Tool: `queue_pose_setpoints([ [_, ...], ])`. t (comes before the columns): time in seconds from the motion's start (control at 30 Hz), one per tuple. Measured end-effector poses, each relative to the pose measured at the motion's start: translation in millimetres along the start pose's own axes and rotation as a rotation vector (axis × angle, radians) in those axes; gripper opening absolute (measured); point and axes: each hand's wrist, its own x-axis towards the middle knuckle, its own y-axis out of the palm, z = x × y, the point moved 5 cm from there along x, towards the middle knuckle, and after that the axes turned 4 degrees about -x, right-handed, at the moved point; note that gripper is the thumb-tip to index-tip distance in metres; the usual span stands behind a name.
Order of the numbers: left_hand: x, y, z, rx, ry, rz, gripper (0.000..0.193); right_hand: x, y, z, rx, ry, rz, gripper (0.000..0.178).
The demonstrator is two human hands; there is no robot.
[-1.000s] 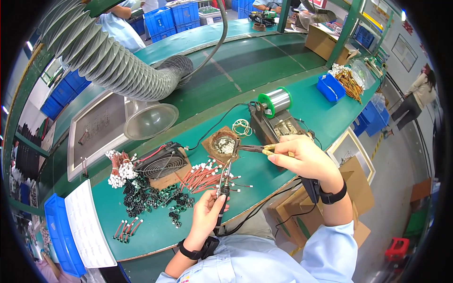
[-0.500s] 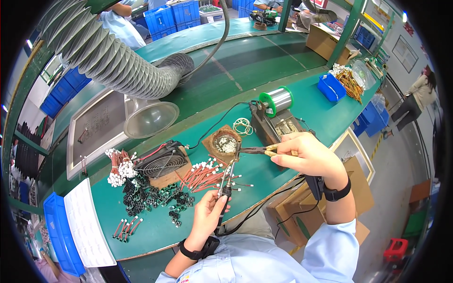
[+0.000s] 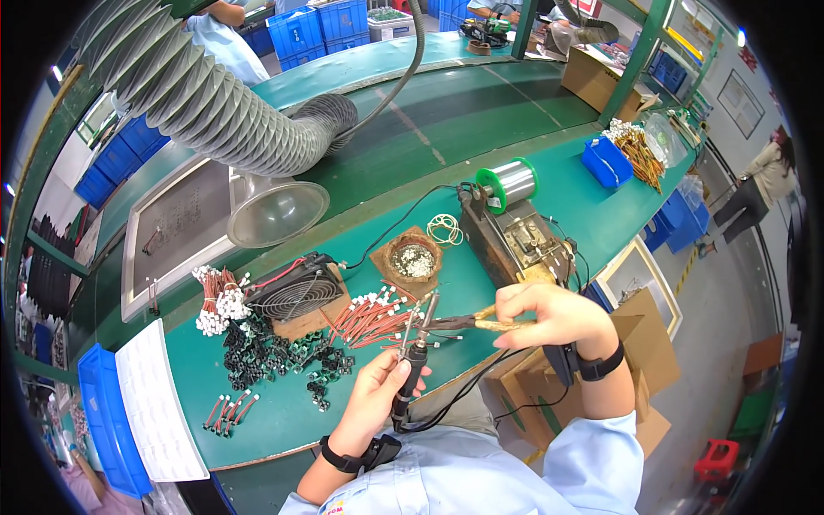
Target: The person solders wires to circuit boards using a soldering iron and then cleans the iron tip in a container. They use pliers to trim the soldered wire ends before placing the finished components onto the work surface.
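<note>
Upright in my left hand point(image 3: 374, 391) is a soldering iron point(image 3: 409, 379), its black handle wrapped by my fingers and its metal barrel pointing away from me. A thin metal piece, perhaps tweezers, shows beside the barrel at the same hand. My right hand point(image 3: 556, 316) is closed on pliers point(image 3: 489, 324) with worn yellowish handles. Their dark jaws meet the iron's metal part just above the handle; whether they grip it tightly I cannot tell. Just beyond, red wire leads point(image 3: 369, 316) with white connectors lie in a pile on the green table.
A scorched dish point(image 3: 412, 259) of whitish bits sits past the leads. To its right stands a solder spool point(image 3: 508, 185) on a metal device. A small fan point(image 3: 300, 296), black parts point(image 3: 266, 352) and a fume hood point(image 3: 279, 215) are on the left. A blue bin point(image 3: 607, 163) is farther right.
The pliers have come toward me, from the far end of the iron down to near its handle. My right hand has moved nearer with them, while my left hand stays almost in place.
</note>
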Motion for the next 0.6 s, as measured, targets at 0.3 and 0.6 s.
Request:
queue_pose_setpoints([
  [0.3,-3,0,1,-0.155,-0.041,0.097,0.03,-8,23,-2,0.035,-0.106,0.007,0.022],
  [0.6,-2,6,-8,-0.343,-0.095,0.164,0.042,-3,45,-23,0.414,-0.146,-0.148,0.02],
])
